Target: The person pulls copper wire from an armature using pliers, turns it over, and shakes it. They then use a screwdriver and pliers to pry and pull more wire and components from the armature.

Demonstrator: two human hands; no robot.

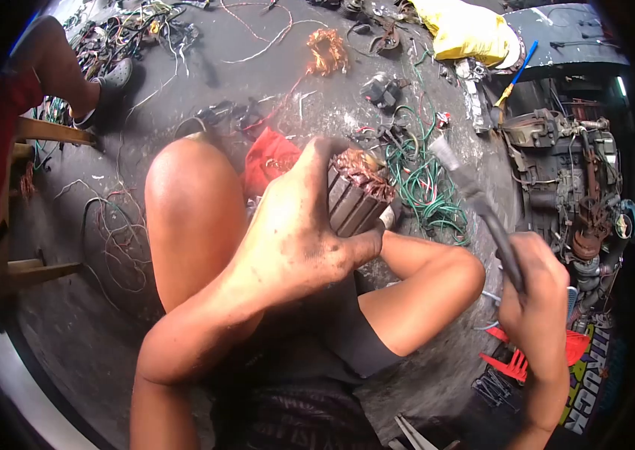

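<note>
My left hand [299, 225] is closed around a motor armature [355, 206], a slotted dark metal cylinder with copper windings at its upper end. It is held above my lap, between my bent knees. Over to the right, my right hand [535, 289] grips a dark-handled tool [494, 221]. Its pale grey, flattish end points up and left toward the armature, apart from it. Motion blurs that end, so its exact kind cannot be made out. Behind my left hand lies a red cloth-like piece [269, 157] on the floor.
Green wires [430, 187] tangle beyond the armature, and a copper wire bundle [327, 51] lies farther off. A greasy engine assembly [565, 165] stands at right, near a yellow bag [467, 30]. Another person's leg [62, 60] and a wooden stool [55, 133] are at left.
</note>
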